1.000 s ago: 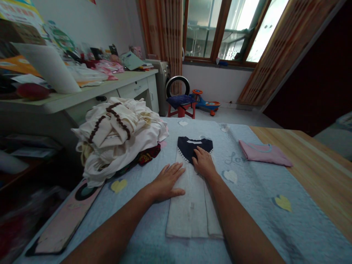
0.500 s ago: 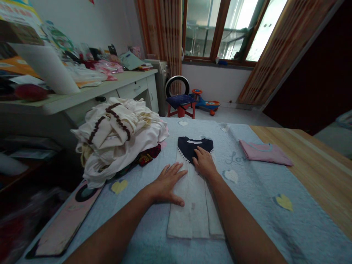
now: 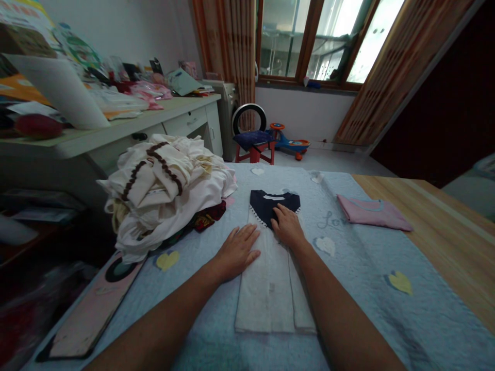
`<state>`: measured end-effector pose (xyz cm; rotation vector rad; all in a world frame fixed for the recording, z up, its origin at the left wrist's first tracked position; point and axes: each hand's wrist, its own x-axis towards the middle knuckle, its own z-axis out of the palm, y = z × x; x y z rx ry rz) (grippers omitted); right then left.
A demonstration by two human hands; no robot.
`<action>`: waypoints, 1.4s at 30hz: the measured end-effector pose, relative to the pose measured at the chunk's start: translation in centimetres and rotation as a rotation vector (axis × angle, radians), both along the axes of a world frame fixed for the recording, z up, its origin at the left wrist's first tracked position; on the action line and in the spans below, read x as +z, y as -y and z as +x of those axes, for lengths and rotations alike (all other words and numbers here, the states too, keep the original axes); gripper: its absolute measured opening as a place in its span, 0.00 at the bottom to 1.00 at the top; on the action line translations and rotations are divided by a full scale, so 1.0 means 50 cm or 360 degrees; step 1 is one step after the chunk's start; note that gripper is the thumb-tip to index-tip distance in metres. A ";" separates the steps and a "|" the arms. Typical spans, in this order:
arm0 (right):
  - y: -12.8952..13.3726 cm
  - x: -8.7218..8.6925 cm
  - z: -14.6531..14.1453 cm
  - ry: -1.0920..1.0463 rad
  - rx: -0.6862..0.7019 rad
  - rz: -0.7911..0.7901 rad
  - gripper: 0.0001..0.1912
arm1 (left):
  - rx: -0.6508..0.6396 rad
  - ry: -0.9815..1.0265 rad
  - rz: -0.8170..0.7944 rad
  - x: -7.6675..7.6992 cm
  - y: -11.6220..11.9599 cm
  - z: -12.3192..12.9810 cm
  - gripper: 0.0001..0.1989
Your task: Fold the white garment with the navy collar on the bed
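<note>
In front of me a white garment with a navy, lace-edged yoke lies folded into a long strip on the light blue cloth. My left hand rests flat along its left edge, fingers stretched out and the thumb on the white fabric. On the navy yoke lies my right hand, palm down with extended fingers; it grips nothing. Off to the right is a pink garment, folded flat. A heaped pile of cream and white clothes stands to the left, with dark patterned fabric at its base.
A pink flat board with a dark ring lies at the left edge. Bare wood shows on the right. A cluttered desk runs along the left wall. Beyond the far edge are a red stool and a toy car.
My left hand has drawn its thumb up towards its fingers and shifted slightly. My right hand stays on the yoke, and the garment lies as before.
</note>
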<state>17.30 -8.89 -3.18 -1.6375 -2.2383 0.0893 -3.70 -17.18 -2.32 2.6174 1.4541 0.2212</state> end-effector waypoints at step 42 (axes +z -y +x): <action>0.002 -0.004 0.003 -0.0027 0.0038 0.0082 0.22 | -0.0021 -0.0030 -0.0015 -0.003 0.080 0.059 0.40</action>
